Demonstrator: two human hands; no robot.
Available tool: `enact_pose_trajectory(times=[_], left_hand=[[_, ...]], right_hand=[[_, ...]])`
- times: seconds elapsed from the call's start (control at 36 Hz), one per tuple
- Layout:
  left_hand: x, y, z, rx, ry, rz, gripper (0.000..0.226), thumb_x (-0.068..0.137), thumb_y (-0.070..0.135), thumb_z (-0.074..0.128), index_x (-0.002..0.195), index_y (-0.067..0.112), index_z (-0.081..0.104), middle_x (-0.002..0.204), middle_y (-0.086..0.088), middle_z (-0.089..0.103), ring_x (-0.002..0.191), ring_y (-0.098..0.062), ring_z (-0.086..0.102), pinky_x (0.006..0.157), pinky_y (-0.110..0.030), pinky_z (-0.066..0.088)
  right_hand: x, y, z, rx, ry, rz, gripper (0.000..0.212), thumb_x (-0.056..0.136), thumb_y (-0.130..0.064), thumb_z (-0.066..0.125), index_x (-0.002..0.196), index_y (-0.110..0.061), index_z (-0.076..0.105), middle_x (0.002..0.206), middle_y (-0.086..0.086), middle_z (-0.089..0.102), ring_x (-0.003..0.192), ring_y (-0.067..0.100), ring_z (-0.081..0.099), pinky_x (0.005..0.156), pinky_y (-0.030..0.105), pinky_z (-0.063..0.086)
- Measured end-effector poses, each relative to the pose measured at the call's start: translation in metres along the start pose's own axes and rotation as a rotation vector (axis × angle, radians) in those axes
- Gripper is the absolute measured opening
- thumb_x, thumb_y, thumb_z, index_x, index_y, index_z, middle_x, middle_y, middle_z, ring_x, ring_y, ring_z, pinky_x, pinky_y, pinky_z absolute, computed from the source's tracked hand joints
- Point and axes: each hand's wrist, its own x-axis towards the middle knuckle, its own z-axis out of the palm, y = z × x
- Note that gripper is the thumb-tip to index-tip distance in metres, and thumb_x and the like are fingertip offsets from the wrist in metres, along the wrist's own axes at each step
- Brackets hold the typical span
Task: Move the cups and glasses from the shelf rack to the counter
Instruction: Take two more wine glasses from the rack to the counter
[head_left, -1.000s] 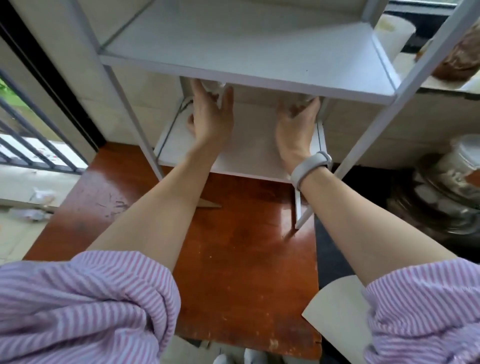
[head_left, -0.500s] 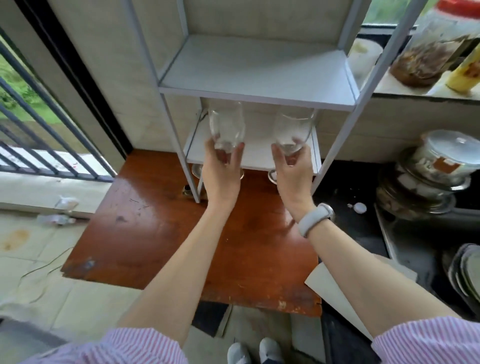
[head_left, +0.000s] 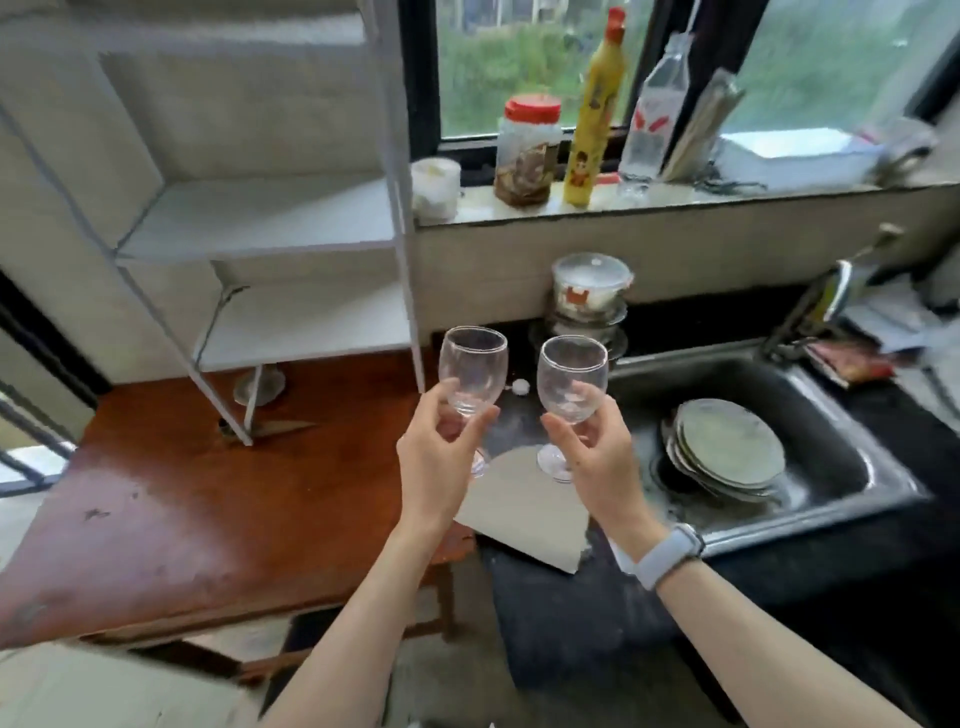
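Note:
My left hand (head_left: 436, 457) grips the stem of a clear wine glass (head_left: 472, 369), held upright in the air. My right hand (head_left: 597, 457) grips the stem of a second clear wine glass (head_left: 571, 379), also upright, its foot showing below my fingers. Both glasses hang above the dark counter (head_left: 561, 613), between the wooden table and the sink. The white shelf rack (head_left: 291, 228) stands to the left on the table, and its visible shelves carry nothing.
A steel sink (head_left: 831, 415) with stacked plates (head_left: 727, 447) lies to the right. A pale board (head_left: 524, 509) lies on the counter under the glasses. Stacked lidded bowls (head_left: 589, 291) stand behind. Jars and bottles line the windowsill (head_left: 675, 195). The brown wooden table (head_left: 208, 493) is at left.
Both hands have drawn the two glasses out from the rack and carried them right, from above the wooden table to above the dark counter beside the sink.

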Motion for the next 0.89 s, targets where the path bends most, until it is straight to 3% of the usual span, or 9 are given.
enact_pose_trajectory(times=[0.14, 0.22, 0.28, 0.36, 0.42, 0.53, 0.64, 0.75, 0.89], left_hand=[[-0.052, 0.053, 0.106, -0.050, -0.198, 0.057, 0.058, 0.069, 0.054, 0.064, 0.115, 0.020, 0.058, 0.079, 0.012, 0.064, 0.074, 0.004, 0.060, 0.066, -0.005, 0.045], [-0.094, 0.088, 0.174, -0.087, -0.341, 0.077, 0.058, 0.069, 0.053, 0.065, 0.115, 0.018, 0.058, 0.081, 0.005, 0.067, 0.075, -0.003, 0.063, 0.071, -0.017, 0.050], [-0.121, 0.112, 0.219, -0.095, -0.427, 0.086, 0.052, 0.071, 0.046, 0.070, 0.113, 0.017, 0.059, 0.077, 0.003, 0.067, 0.072, -0.004, 0.062, 0.073, -0.022, 0.052], [-0.163, 0.149, 0.287, -0.123, -0.576, 0.122, 0.037, 0.076, 0.033, 0.073, 0.107, 0.019, 0.060, 0.078, -0.009, 0.069, 0.075, -0.022, 0.067, 0.076, -0.040, 0.054], [-0.192, 0.172, 0.330, -0.144, -0.662, 0.170, 0.026, 0.076, 0.032, 0.072, 0.098, 0.024, 0.060, 0.075, -0.006, 0.069, 0.071, -0.019, 0.066, 0.072, -0.037, 0.053], [-0.250, 0.214, 0.407, -0.206, -0.810, 0.250, 0.022, 0.074, 0.036, 0.072, 0.091, 0.032, 0.059, 0.070, 0.014, 0.065, 0.065, 0.009, 0.058, 0.063, -0.006, 0.042], [-0.311, 0.254, 0.472, -0.249, -0.992, 0.310, 0.024, 0.074, 0.041, 0.071, 0.094, 0.031, 0.061, 0.072, 0.011, 0.068, 0.067, 0.005, 0.062, 0.063, -0.005, 0.043], [-0.370, 0.287, 0.533, -0.294, -1.174, 0.341, 0.028, 0.076, 0.039, 0.071, 0.099, 0.026, 0.062, 0.076, 0.008, 0.069, 0.072, -0.001, 0.064, 0.064, -0.006, 0.044], [-0.442, 0.316, 0.611, -0.335, -1.350, 0.342, 0.028, 0.075, 0.043, 0.069, 0.097, 0.027, 0.062, 0.078, 0.009, 0.069, 0.075, -0.002, 0.064, 0.068, -0.019, 0.051]], right_hand=[[-0.045, -0.001, -0.137, -0.064, 0.176, 0.034, 0.029, 0.081, -0.025, 0.068, 0.100, -0.038, 0.049, 0.091, -0.005, 0.066, 0.079, 0.001, 0.064, 0.069, 0.010, 0.049], [-0.082, -0.001, -0.222, -0.075, 0.296, 0.070, 0.026, 0.080, -0.027, 0.068, 0.097, -0.039, 0.051, 0.095, -0.013, 0.065, 0.083, -0.006, 0.063, 0.071, 0.007, 0.047], [-0.110, 0.000, -0.276, -0.076, 0.400, 0.098, 0.029, 0.078, -0.030, 0.069, 0.102, -0.032, 0.054, 0.096, -0.007, 0.067, 0.085, -0.001, 0.064, 0.074, 0.014, 0.049], [-0.153, -0.001, -0.353, -0.119, 0.555, 0.118, 0.034, 0.074, -0.038, 0.069, 0.105, -0.032, 0.055, 0.093, -0.009, 0.067, 0.083, 0.005, 0.065, 0.075, 0.024, 0.048], [-0.181, 0.000, -0.401, -0.160, 0.648, 0.135, 0.028, 0.079, -0.029, 0.069, 0.101, -0.038, 0.054, 0.091, -0.013, 0.066, 0.083, 0.001, 0.064, 0.076, 0.025, 0.050], [-0.238, -0.002, -0.481, -0.229, 0.834, 0.154, 0.032, 0.080, -0.025, 0.069, 0.098, -0.046, 0.052, 0.086, -0.016, 0.067, 0.080, -0.003, 0.065, 0.074, 0.018, 0.053], [-0.291, -0.007, -0.549, -0.291, 1.027, 0.185, 0.028, 0.080, -0.032, 0.068, 0.097, -0.048, 0.052, 0.089, -0.013, 0.069, 0.081, 0.002, 0.066, 0.069, 0.016, 0.052], [-0.338, -0.006, -0.610, -0.353, 1.199, 0.208, 0.027, 0.080, -0.032, 0.067, 0.097, -0.047, 0.052, 0.088, -0.015, 0.067, 0.075, -0.002, 0.064, 0.064, 0.008, 0.048], [-0.390, 0.005, -0.684, -0.371, 1.376, 0.255, 0.024, 0.078, -0.036, 0.069, 0.095, -0.046, 0.056, 0.087, -0.011, 0.069, 0.077, 0.001, 0.065, 0.068, 0.016, 0.050]])
